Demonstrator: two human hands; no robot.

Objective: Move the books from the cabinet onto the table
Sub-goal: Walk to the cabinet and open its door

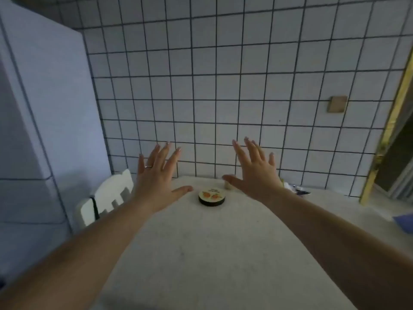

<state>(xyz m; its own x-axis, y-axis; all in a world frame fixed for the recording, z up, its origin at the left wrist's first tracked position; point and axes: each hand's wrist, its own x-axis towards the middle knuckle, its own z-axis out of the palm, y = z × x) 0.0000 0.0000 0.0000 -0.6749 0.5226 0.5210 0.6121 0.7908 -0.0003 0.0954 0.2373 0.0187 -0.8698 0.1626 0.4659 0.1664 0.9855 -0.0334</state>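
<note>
1. Head view shows our left hand (154, 175) and our right hand (254, 171) held out over the table (201, 253). Both hands are spread wide open, fingers apart, and each grip holds nothing.

2. We see no books anywhere. We think the tall white thing on our left may be the cabinet (44, 108), but its doors look closed, so we cannot tell if the books are inside.

3. A small round tin (211, 198) sits on the table between our hands. It is just beside our left thumb. If we put books down fast, we could knock it or set a book on top, and the book would tip.

4. A small pale thing (228, 185) stands under our right thumb, near the wall. We could bump it too.

5. A white chair (107, 198) stands between the table and the cabinet. We could trip on it when we turn with our arms full.

6. It is dim here, so we might miss an edge.
</note>
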